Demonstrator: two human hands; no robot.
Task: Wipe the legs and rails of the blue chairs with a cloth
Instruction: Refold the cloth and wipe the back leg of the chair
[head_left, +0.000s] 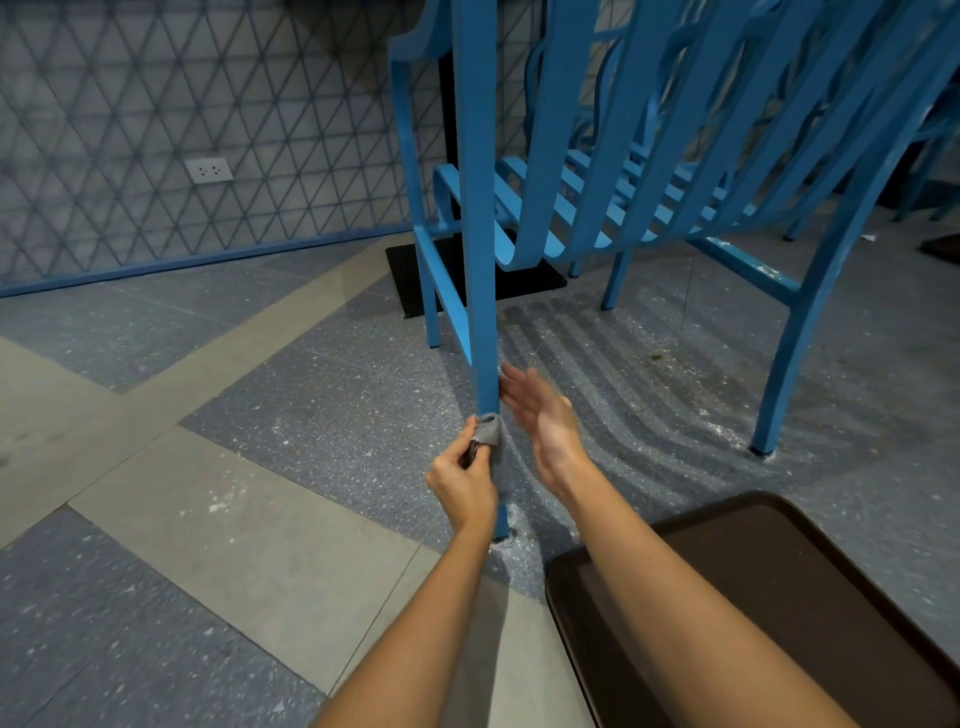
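Note:
A stack of blue chairs (649, 171) fills the upper right. Its nearest front leg (480, 260) runs straight down to the floor in the middle of the view. My left hand (462, 480) pinches a small grey cloth (488, 434) wrapped round the low part of that leg. My right hand (540, 410) is just to the right of the leg with straight fingers, blurred, its fingertips close to the leg. The foot of the leg is partly hidden behind my left wrist.
A dark brown tray (779, 597) lies at the bottom right under my right forearm. A black table base (410, 270) and post stand behind the chairs. White dust specks the tiled floor (260, 415). A patterned wall with a socket (209, 170) is at the left.

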